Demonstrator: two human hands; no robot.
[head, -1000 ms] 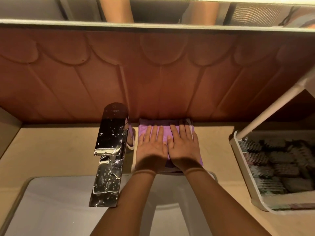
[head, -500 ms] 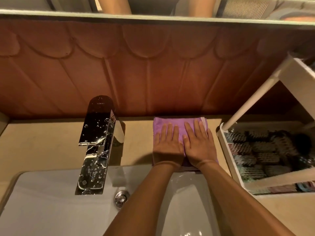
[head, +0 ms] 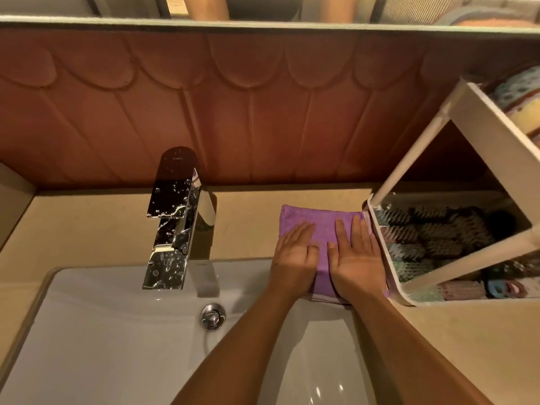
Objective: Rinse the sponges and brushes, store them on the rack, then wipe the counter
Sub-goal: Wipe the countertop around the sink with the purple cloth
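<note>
A folded purple cloth [head: 320,222] lies flat on the beige counter [head: 248,217], right of the faucet and touching the rack's left edge. My left hand [head: 295,255] and my right hand [head: 358,255] press on it side by side with straight fingers, palms down. The white two-tier rack [head: 382,252] stands at the right. Several brushes [head: 432,232] fill its lower tray, and sponges [head: 523,97] sit on its upper shelf.
A wet chrome faucet [head: 172,217] rises behind the white sink [head: 102,331], whose drain plug [head: 212,317] shows below the spout. A reddish-brown scalloped wall panel [head: 233,112] backs the counter. Bare counter extends left of the faucet and in front of the rack.
Both hands have slid the purple cloth to the right along the counter, from beside the faucet to the rack's edge. The hands have spread slightly apart.
</note>
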